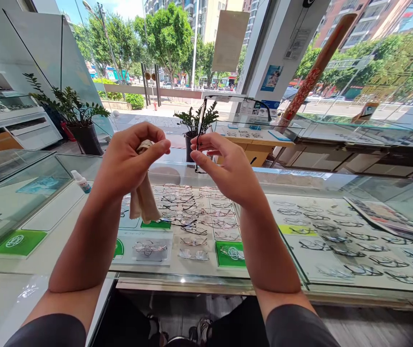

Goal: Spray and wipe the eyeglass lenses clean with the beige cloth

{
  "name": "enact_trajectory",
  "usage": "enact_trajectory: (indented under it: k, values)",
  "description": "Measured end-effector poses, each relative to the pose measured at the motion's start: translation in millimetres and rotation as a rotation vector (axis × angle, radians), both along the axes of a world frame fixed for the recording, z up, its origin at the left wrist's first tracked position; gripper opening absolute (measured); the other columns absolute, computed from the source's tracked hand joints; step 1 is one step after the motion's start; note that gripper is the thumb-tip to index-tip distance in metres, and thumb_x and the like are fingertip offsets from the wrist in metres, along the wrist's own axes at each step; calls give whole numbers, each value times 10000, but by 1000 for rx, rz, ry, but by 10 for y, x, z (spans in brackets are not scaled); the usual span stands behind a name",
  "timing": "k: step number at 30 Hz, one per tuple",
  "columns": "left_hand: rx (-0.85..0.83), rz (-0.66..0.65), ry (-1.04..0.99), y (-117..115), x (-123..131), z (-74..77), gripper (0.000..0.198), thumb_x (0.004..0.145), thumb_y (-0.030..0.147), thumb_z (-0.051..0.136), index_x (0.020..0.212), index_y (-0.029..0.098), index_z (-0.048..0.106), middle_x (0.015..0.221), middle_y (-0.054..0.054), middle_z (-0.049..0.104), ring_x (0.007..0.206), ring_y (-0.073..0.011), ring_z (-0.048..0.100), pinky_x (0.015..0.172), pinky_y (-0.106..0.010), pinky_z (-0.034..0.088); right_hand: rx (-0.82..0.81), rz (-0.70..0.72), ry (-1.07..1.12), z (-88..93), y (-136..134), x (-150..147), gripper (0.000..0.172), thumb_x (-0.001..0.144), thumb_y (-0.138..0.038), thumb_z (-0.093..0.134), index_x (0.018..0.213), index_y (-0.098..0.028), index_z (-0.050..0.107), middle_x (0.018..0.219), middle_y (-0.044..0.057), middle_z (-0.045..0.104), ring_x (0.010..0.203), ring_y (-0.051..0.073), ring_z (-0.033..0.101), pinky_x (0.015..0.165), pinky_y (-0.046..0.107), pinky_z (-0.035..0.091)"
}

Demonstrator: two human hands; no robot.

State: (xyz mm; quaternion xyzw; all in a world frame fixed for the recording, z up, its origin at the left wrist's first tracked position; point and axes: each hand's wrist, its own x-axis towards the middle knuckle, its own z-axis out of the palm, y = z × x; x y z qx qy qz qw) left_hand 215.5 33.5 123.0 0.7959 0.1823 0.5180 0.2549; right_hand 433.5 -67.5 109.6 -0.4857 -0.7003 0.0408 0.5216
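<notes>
My left hand point(132, 156) is closed around a beige cleaning cloth point(144, 200) that hangs down below the fist. My right hand point(224, 166) pinches a thin black-framed pair of glasses point(199, 126) held upright, its frame rising above the fingers. Both hands are raised close together over a glass display counter point(206, 279) filled with several rows of spectacle frames.
A small white spray bottle point(81, 181) lies on the counter at left. Potted plants point(79, 120) stand behind the counter. A magazine point(383, 217) lies on the glass at right. More glass cases point(337, 130) run along the window. Green signs point(18, 241) sit inside the case.
</notes>
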Motion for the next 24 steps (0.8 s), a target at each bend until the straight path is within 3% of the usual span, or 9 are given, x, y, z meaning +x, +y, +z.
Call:
enact_trajectory:
  k: [5,8,11,19,24]
  values:
    - [-55,10,-72,42,-131,-82,185,1012,289,717,854,192,712,747,1,613,544,-74,383,496,-245,277,9,-8,7,22,-37,29,453,1012,-657,699,1197,-247,753,1228,74,814,1127,262,756,1050,485,574]
    - [-159,41,-94,108,-281,-281,196,1014,279,688,841,189,663,764,-9,608,533,-69,388,478,-226,258,27,-7,6,30,-55,43,426,1011,-626,710,1192,-243,761,1221,77,819,1109,259,760,1054,487,580]
    - [-300,99,-119,171,-517,-547,173,987,265,666,842,197,600,754,-11,600,568,-86,449,501,-202,317,41,-13,-2,38,-79,40,379,1015,-573,718,1195,-243,765,1215,82,827,1093,264,767,1048,497,590]
    - [-515,579,-271,626,-1331,-1193,145,973,202,545,830,200,519,751,7,581,586,-99,465,558,-215,371,74,11,-30,52,-105,37,284,1016,-480,737,1177,-248,766,1178,85,830,1064,265,783,1043,492,625]
    - [-528,893,-61,954,-1770,-1535,179,1037,252,495,868,211,534,756,2,575,622,-148,470,622,-283,384,83,37,-43,44,-95,60,272,1023,-493,735,1175,-272,781,1173,69,833,1058,262,792,1047,489,644]
